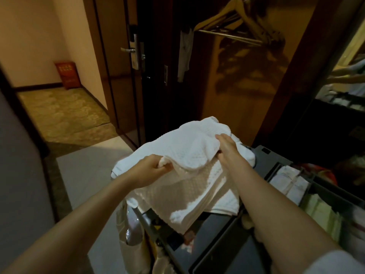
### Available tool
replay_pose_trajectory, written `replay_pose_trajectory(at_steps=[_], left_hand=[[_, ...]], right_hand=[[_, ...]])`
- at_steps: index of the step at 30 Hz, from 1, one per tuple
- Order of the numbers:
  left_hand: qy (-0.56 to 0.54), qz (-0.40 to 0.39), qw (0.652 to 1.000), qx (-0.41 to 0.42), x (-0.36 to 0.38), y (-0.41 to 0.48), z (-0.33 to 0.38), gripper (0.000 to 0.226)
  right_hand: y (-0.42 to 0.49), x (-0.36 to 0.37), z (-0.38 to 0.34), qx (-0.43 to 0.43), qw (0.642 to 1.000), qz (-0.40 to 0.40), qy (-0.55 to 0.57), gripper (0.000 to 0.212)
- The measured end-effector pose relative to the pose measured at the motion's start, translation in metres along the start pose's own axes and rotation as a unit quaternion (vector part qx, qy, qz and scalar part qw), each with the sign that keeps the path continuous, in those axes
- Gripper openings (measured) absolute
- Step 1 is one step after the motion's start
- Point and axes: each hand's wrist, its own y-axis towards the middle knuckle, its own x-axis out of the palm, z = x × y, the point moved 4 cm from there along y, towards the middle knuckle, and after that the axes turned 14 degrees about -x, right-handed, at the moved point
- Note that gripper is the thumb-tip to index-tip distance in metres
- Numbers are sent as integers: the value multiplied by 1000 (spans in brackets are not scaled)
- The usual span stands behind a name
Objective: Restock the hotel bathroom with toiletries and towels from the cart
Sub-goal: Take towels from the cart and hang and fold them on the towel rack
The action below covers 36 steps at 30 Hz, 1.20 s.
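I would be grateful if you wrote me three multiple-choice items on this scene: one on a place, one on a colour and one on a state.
1. Where do the wooden hangers hang?
A. on a wall hook
B. on the wardrobe rail
C. on the floor

2. What colour is the towel?
A. white
B. blue
C. grey

3. What is the left hand doing?
A. hanging idle
B. pressing a switch
C. gripping the towel

Answers:
1 B: their hooks sit over the metal rail.
2 A: the cloth is plain white.
3 C: its fingers curl round the towel's edge.
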Motion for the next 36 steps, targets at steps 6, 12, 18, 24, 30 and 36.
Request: replay_pose_trajectory(at_steps=[6, 12, 18, 24, 30, 36], left_hand=[[-57, -85, 995, 4, -22, 12, 9, 19], [71, -133, 986, 67, -1, 20, 30, 20], [79, -215, 970, 78, -1, 5, 33, 25], [192, -209, 956, 75, 10, -10, 39, 17], [232, -163, 958, 50, 16, -24, 46, 19], [250, -159, 954, 41, 39, -33, 35, 31]], right_hand=[[42, -12, 7, -4, 990, -4, -140, 36], [70, -14, 1, -92, 960, 11, -265, 23], [81, -25, -26, -179, 947, 56, -261, 23], [67, -46, -21, -184, 935, 48, -299, 24], [57, -58, -17, -162, 938, 55, -301, 31], [47, -66, 10, -102, 915, 25, -390, 39]])
